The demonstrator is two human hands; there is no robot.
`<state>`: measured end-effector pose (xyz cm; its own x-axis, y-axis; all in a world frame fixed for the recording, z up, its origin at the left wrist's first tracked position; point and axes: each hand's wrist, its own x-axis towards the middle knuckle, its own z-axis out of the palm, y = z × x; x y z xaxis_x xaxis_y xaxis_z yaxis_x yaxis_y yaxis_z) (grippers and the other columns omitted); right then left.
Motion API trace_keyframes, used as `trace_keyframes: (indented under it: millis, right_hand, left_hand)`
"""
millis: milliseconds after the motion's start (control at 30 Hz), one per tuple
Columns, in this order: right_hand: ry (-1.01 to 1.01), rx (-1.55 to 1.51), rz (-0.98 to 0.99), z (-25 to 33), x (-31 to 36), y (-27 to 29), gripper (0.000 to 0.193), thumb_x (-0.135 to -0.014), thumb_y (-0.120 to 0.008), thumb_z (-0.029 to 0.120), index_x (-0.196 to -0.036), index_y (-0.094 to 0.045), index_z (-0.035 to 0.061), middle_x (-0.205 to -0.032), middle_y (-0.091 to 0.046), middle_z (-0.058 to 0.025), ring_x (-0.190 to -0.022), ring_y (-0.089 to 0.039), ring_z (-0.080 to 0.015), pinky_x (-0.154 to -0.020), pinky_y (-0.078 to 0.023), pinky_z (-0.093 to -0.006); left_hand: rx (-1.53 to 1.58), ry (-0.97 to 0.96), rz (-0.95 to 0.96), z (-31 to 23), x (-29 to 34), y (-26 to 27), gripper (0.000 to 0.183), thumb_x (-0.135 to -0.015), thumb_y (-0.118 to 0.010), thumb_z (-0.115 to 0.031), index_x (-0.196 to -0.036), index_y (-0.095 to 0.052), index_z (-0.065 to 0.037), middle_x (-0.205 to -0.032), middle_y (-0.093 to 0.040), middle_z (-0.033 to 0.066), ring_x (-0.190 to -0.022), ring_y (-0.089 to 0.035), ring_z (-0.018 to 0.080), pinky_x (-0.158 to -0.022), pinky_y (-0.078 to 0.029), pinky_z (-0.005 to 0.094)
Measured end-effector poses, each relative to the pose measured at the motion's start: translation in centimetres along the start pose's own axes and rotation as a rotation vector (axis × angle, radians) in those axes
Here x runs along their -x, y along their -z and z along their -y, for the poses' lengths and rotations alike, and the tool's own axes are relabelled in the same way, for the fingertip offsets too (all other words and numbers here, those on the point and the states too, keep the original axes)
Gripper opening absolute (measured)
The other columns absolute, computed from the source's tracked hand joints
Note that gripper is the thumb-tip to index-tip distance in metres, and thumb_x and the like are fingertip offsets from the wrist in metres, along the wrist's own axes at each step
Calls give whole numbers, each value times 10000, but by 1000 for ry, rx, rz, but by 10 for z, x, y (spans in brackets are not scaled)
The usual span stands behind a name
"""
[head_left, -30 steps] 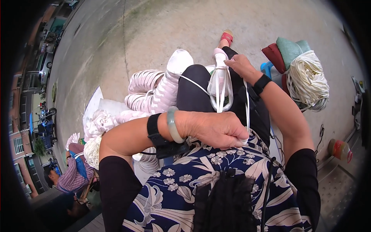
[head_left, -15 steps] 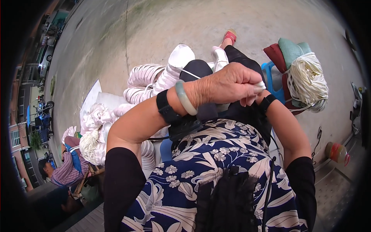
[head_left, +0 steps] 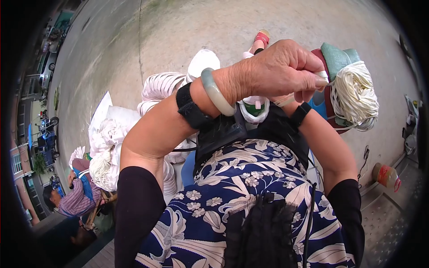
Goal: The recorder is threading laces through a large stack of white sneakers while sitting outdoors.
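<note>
My left hand (head_left: pixel 286 69), with a pale green bangle at its wrist, is raised and reaches across to the right. Thumb and fingers are closed in a pinch on the end of a white strip (head_left: pixel 322 77). Behind and below it is my right hand (head_left: pixel 281 99), mostly hidden by the left one; its fingers cannot be made out. A pale band shows next to it. Between my forearms, over my lap, sits a white-rimmed, shoe-like piece (head_left: pixel 254 110) with green and pink inside. What joins the strip to it, if anything, is hidden.
Ribbed stacks of white pieces (head_left: pixel 163 87) and white bundles (head_left: pixel 114 134) lie at my left. At right, a hank of cream cord (head_left: pixel 356 96) rests against green and maroon cloth (head_left: pixel 338 58) on a blue stool. A bottle (head_left: pixel 386 175) lies far right. Another person (head_left: pixel 82 196) sits at left.
My left hand has moved up and to the right with the white strip pinched in it. The right hand is lower behind it, and the shoe-like piece now shows over my lap.
</note>
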<state>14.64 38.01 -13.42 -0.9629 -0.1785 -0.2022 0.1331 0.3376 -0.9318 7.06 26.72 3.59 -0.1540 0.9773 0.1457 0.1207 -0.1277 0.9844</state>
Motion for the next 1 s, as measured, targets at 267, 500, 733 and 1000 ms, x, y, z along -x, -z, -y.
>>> trace_keyframes:
  millis: [267,500,733,1000]
  right_hand:
    - [92,-21,54,25,-5,5,193,-786,-596,190,-890,-601,27,-723,-608,-92,-662,-549,-122,-622,-454,-285]
    - [-386,-371,176,9,82,35,94,-769,-569,121,-759,-590,29,-648,-577,0,-594,-510,-48,-539,-380,-189]
    - [-499,-457,-232,-3,140,78,185,-794,-604,227,-682,-570,84,-558,-529,32,-442,-368,-13,-410,-249,-174]
    - [-177,539,-170,2,109,68,291,-729,-656,351,-736,-629,61,-831,-568,-94,-798,-525,-234,-668,-386,-331]
  left_hand:
    - [139,58,159,-10,29,-6,128,-826,-601,-81,-889,-635,26,-700,-623,57,-627,-573,101,-575,-445,220]
    - [189,112,124,18,91,-9,122,-800,-607,-65,-869,-636,31,-776,-642,115,-698,-603,177,-630,-457,258]
    - [92,560,-596,26,166,35,167,-848,-560,-129,-811,-616,24,-655,-575,-5,-573,-522,64,-534,-417,208]
    - [-747,740,-631,90,208,54,131,-796,-603,-139,-749,-604,-17,-621,-558,54,-554,-512,134,-516,-376,249]
